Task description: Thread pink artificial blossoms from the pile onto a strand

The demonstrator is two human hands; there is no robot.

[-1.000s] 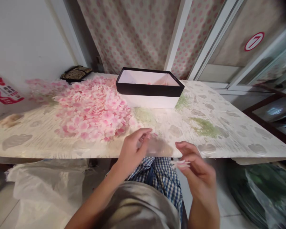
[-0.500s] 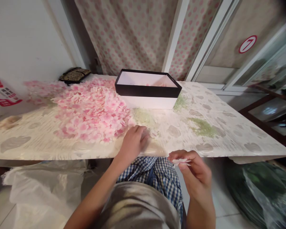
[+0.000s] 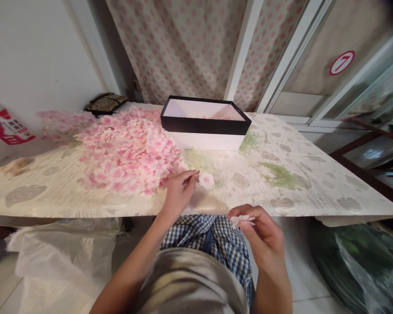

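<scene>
My left hand (image 3: 180, 189) is above the front part of the table, thumb and fingertips pinched at the edge of a single white artificial flower (image 3: 206, 180) with a pink centre. The flower faces up, beside the fingertips. At the table's front edge, over my lap, my right hand (image 3: 260, 231) grips white-pink artificial flowers (image 3: 243, 220) between thumb and fingers. These are seen edge-on, and I cannot tell how many there are. A large heap of pink artificial flowers (image 3: 131, 152) lies just left of my left hand.
Behind the hands stands a white box with a black rim (image 3: 206, 125), some pink pieces inside. Thin green stems (image 3: 280, 175) lie to the right on the patterned tablecloth (image 3: 314, 183). A dark patterned pouch (image 3: 105, 103) rests at the back left. Below hangs a white plastic bag (image 3: 65, 261).
My left hand has closed into a pinch, and a single flower now shows at its fingertips. The right hand, still holding its flowers, has shifted slightly left.
</scene>
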